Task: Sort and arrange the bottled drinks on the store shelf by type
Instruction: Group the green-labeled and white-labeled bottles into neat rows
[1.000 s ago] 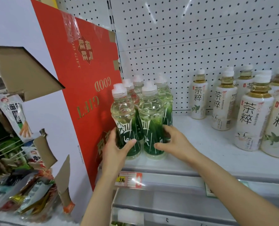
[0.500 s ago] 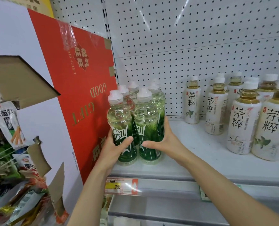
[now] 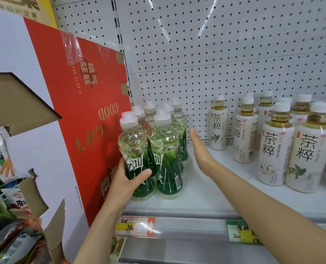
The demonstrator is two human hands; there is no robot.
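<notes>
Several clear bottles with green labels [image 3: 166, 159] stand in a tight cluster at the left end of the white shelf [image 3: 211, 199]. My left hand [image 3: 127, 181] grips the lower part of the front-left green bottle [image 3: 134, 149]. My right hand [image 3: 199, 149] is flat with straight fingers, just to the right of the cluster, apart from the bottles. Several white-labelled tea bottles [image 3: 276, 147] with amber liquid stand in a group on the right half of the shelf; one of these tea bottles [image 3: 218, 124] stands a little apart near the back.
A red cardboard sheet [image 3: 86, 119] printed "GOOD GIFT" leans against the shelf's left end. The perforated back panel [image 3: 215, 54] rises behind. Price tags [image 3: 135, 226] line the shelf's front rail. Snack packets [image 3: 0, 151] hang at the far left. Bare shelf lies between the two groups.
My right hand has let go of the green bottles and opened flat beside them. My left hand still grips the front-left bottle. The view has come closer.
</notes>
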